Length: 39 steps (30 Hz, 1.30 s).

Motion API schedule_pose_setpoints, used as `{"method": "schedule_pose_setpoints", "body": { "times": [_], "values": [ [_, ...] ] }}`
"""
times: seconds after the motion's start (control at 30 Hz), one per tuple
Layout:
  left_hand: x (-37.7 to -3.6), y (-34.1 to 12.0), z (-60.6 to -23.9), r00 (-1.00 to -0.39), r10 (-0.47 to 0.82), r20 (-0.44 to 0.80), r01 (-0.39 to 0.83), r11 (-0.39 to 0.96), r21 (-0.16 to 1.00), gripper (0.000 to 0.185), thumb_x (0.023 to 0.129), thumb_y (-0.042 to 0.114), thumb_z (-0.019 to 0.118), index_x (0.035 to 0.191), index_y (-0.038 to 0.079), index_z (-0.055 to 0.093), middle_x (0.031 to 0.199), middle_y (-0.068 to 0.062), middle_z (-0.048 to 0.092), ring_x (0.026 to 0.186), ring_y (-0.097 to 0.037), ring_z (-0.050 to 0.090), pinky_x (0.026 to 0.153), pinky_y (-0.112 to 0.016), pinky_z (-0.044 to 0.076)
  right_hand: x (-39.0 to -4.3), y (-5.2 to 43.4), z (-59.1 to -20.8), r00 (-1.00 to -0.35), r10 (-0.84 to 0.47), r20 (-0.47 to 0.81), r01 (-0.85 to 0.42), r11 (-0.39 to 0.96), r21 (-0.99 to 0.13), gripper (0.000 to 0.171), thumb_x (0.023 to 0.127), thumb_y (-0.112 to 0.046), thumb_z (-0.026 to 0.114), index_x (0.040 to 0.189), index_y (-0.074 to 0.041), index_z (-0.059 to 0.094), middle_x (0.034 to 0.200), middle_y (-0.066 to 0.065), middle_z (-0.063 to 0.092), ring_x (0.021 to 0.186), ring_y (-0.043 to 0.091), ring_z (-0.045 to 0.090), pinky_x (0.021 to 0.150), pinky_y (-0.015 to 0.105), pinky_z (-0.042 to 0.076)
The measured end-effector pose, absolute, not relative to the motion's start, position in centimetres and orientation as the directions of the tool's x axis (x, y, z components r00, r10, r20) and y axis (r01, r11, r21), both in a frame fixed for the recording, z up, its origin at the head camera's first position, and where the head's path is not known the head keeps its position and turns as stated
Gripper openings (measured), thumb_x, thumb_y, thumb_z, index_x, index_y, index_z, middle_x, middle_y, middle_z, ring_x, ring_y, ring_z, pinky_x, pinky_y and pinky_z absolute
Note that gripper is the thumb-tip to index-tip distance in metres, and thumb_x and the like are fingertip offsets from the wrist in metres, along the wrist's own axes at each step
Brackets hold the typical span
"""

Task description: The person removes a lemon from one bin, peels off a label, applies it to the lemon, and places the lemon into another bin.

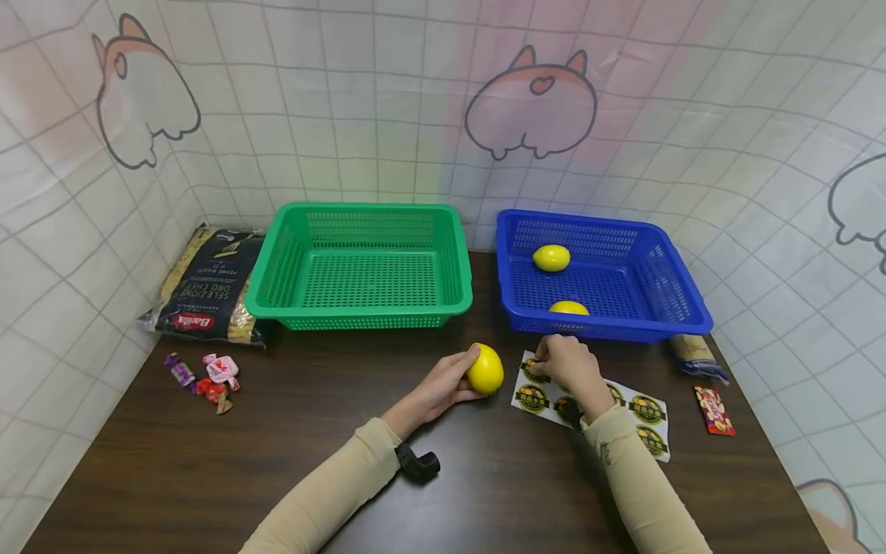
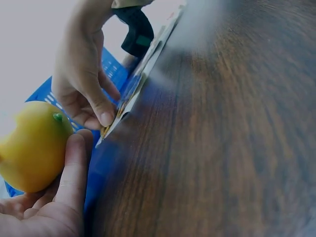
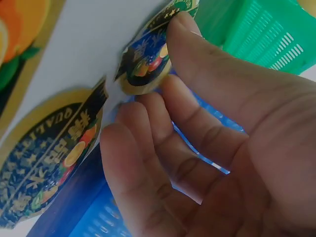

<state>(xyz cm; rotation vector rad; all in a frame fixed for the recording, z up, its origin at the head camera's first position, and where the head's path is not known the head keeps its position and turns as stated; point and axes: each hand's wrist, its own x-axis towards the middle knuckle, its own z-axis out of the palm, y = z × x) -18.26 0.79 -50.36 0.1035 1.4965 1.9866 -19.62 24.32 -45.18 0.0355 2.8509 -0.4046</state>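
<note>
A white sticker sheet point(image 1: 626, 408) of round fruit labels lay near the desk point(image 1: 277, 462) front-right edge, before the blue basket point(image 1: 678, 308). The left hand point(image 1: 443, 385) grasped a smooth yellow lemon point(image 1: 485, 369) just left of the sheet. Only the right wrist view showed the right hand point(image 1: 571, 369) pinching one peeling sticker point(image 3: 145, 64) at the sheet's far-left corner.

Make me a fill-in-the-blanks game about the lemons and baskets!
1. The left hand holds a yellow ____.
2. Two lemons lie in the ____ basket.
3. The green basket holds ____ lemons.
4. The right hand pinches a sticker on the ____ sheet.

Missing words: lemon; blue; no; sticker
</note>
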Motion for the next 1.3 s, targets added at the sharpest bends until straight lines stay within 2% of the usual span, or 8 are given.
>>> {"method": "schedule_pose_setpoints", "body": {
  "times": [0.27, 0.53, 0.63, 0.77, 0.87, 0.97, 1.1, 1.3],
  "values": [
    [-18.3, 0.7, -50.3, -0.792, 0.533, -0.300, -0.438, -0.152, 0.886, 0.064, 0.104, 0.050, 0.043, 0.144, 0.000, 0.044, 0.133, -0.022, 0.058, 0.108, -0.022, 0.069, 0.100, -0.042, 0.057, -19.5, 24.0, -45.1, -0.972, -0.034, -0.233, 0.029, 0.964, -0.262, 0.022, 0.085, -0.026, 0.079, 0.088, -0.013, 0.062, 0.086, 0.008, 0.066, 0.075, 0.026, 0.060, 0.057, 0.036, 0.046],
    [-18.8, 0.3, -50.0, -0.797, 0.530, -0.289, -0.426, -0.154, 0.892, 0.063, 0.104, 0.050, 0.044, 0.143, 0.001, 0.045, 0.128, -0.018, 0.062, 0.102, -0.017, 0.070, 0.097, -0.041, 0.059, -18.5, 23.7, -43.9, -0.989, -0.110, -0.099, -0.078, 0.955, -0.288, 0.014, 0.091, -0.021, 0.073, 0.087, -0.013, 0.062, 0.079, 0.005, 0.066, 0.067, 0.021, 0.057, 0.056, 0.032, 0.045],
    [-19.0, 0.2, -49.9, -0.793, 0.536, -0.288, -0.425, -0.148, 0.893, 0.063, 0.104, 0.050, 0.045, 0.144, 0.002, 0.046, 0.130, -0.019, 0.062, 0.102, -0.017, 0.070, 0.098, -0.040, 0.059, -17.9, 23.4, -42.5, -0.984, -0.171, -0.042, -0.147, 0.928, -0.342, 0.013, 0.091, -0.019, 0.072, 0.088, -0.013, 0.062, 0.078, 0.003, 0.067, 0.063, 0.016, 0.056, 0.057, 0.029, 0.043],
    [-19.1, 0.1, -50.0, -0.786, 0.544, -0.295, -0.433, -0.143, 0.890, 0.061, 0.104, 0.048, 0.044, 0.145, 0.004, 0.046, 0.135, -0.020, 0.060, 0.104, -0.018, 0.070, 0.099, -0.041, 0.058, -17.4, 22.8, -40.5, -0.964, -0.266, -0.002, -0.228, 0.828, -0.512, 0.010, 0.091, -0.018, 0.073, 0.091, -0.012, 0.065, 0.082, 0.003, 0.072, 0.067, 0.013, 0.061, 0.061, 0.026, 0.048],
    [-19.1, 0.2, -50.1, -0.782, 0.546, -0.301, -0.442, -0.144, 0.885, 0.064, 0.103, 0.051, 0.044, 0.146, 0.004, 0.045, 0.136, -0.021, 0.059, 0.108, -0.019, 0.069, 0.100, -0.041, 0.058, -17.3, 22.3, -39.7, -0.950, -0.313, 0.002, -0.239, 0.720, -0.652, 0.008, 0.091, -0.018, 0.073, 0.093, -0.012, 0.068, 0.087, 0.005, 0.075, 0.073, 0.014, 0.066, 0.065, 0.025, 0.055],
    [-19.1, 0.3, -50.1, -0.777, 0.551, -0.305, -0.447, -0.142, 0.883, 0.069, 0.102, 0.055, 0.045, 0.146, 0.003, 0.044, 0.136, -0.021, 0.059, 0.111, -0.020, 0.069, 0.100, -0.041, 0.057, -17.4, 21.7, -39.5, -0.940, -0.340, -0.004, -0.229, 0.644, -0.730, 0.009, 0.090, -0.020, 0.074, 0.095, -0.013, 0.070, 0.089, 0.005, 0.076, 0.077, 0.013, 0.069, 0.068, 0.026, 0.058],
    [-19.0, 0.6, -50.1, -0.762, 0.563, -0.320, -0.468, -0.137, 0.873, 0.068, 0.101, 0.055, 0.046, 0.144, 0.003, 0.046, 0.138, -0.022, 0.059, 0.111, -0.019, 0.068, 0.101, -0.040, 0.057, -17.6, 20.9, -39.8, -0.939, -0.344, 0.012, -0.237, 0.622, -0.746, 0.010, 0.089, -0.021, 0.075, 0.094, -0.014, 0.071, 0.088, 0.004, 0.076, 0.078, 0.012, 0.069, 0.070, 0.026, 0.058],
    [-18.6, 0.9, -50.0, -0.763, 0.565, -0.314, -0.476, -0.162, 0.864, 0.066, 0.103, 0.052, 0.044, 0.144, 0.000, 0.045, 0.142, -0.025, 0.056, 0.105, -0.016, 0.070, 0.099, -0.039, 0.058, -17.8, 20.1, -40.8, -0.936, -0.334, 0.107, -0.312, 0.653, -0.690, 0.010, 0.086, -0.019, 0.078, 0.091, -0.013, 0.071, 0.084, 0.003, 0.075, 0.074, 0.009, 0.067, 0.067, 0.021, 0.057]
  ]
}}
